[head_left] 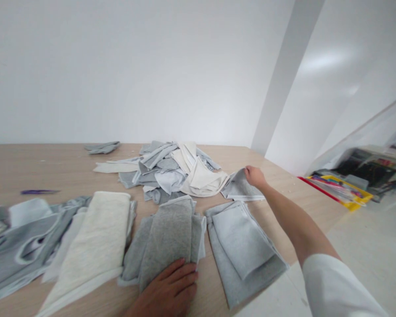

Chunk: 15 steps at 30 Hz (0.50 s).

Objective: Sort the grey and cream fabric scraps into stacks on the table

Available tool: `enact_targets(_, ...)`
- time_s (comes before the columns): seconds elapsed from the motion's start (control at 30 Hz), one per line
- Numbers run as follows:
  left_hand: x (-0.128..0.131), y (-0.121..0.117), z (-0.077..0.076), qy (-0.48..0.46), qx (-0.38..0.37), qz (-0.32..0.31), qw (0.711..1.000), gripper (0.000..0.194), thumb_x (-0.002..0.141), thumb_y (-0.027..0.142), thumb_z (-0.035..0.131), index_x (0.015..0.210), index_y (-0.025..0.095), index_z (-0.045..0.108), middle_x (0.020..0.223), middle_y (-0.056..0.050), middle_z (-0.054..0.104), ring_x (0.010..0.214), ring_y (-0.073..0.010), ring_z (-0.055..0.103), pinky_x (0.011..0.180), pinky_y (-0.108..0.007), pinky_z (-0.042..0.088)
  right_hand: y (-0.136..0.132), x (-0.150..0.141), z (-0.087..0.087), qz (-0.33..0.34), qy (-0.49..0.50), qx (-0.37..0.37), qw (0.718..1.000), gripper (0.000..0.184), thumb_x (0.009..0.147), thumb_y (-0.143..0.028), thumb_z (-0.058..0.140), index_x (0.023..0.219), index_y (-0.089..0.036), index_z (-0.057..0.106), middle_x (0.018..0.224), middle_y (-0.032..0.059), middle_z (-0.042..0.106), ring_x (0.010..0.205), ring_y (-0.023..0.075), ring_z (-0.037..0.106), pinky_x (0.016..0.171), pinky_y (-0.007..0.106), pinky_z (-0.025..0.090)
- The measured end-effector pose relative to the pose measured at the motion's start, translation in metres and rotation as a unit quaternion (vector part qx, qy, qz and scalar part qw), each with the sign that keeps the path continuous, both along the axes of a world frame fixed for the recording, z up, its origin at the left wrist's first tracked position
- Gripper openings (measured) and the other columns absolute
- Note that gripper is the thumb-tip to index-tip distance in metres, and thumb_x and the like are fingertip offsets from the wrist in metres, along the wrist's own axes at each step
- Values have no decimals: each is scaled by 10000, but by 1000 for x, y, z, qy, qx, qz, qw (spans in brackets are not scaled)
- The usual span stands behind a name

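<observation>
My left hand (171,288) lies flat, fingers stretched out, on the near end of a stack of dark grey fabric pieces (171,233). Farther off to the right, my right hand (254,176) pinches the upper edge of a grey fabric piece (240,187), which is partly lifted off the table. That piece lies against the right side of a loose heap of grey and cream fabric (174,169). Between my arms, a stack of light grey pieces (242,242) rests near the table's front edge. Left of the dark grey stack is a cream fabric stack (99,233).
On the left lie grey garment pieces (23,251) and a slim purple tool (39,192). A small grey scrap (102,147) sits near the wall at the back of the wooden table (69,171). Beyond the right edge, a yellow and red tray (339,191) holds colourful items.
</observation>
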State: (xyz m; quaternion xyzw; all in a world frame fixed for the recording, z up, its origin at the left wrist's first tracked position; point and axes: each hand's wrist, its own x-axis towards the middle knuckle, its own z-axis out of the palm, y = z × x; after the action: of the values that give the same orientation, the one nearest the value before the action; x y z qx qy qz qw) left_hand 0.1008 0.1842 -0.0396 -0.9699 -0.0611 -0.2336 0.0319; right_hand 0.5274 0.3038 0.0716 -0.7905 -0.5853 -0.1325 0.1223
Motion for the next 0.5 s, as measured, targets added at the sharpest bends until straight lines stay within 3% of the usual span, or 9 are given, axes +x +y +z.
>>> enact_targets(0.13,-1,-2,13,19,-8,-3,1000,390,768,69,511,1118,217,597,1165,-10,676,1186,-178,562,1107,-339,377,-3,2,68,-27,-22,127,991,418,995,-337,270,994,-123,630,946,158,679,892,235,608,716,295,394)
enact_targets(0.3,-1,-1,9,29,-21,-8,999,406,778,67,508,1143,226,584,1178,-10,666,1197,-177,554,1120,-339,367,-26,-11,143,-1,-47,263,964,374,970,-353,308,860,-150,602,791,89,638,754,192,548,629,271,323)
enact_targets(0.4,0,0,9,-2,-27,-5,1000,365,788,64,509,1101,229,601,1149,3,675,1178,-162,565,1133,-323,347,-52,-33,168,82,-23,386,918,309,931,-339,379,738,-174,554,626,16,546,612,150,482,582,257,300)
enact_targets(0.5,-1,0,9,3,-25,-7,1000,354,810,67,506,1110,228,603,1158,5,673,1190,-159,558,1135,-329,351,-79,-61,174,139,-11,401,905,252,885,-347,445,706,-187,521,577,-18,487,551,128,442,550,248,279)
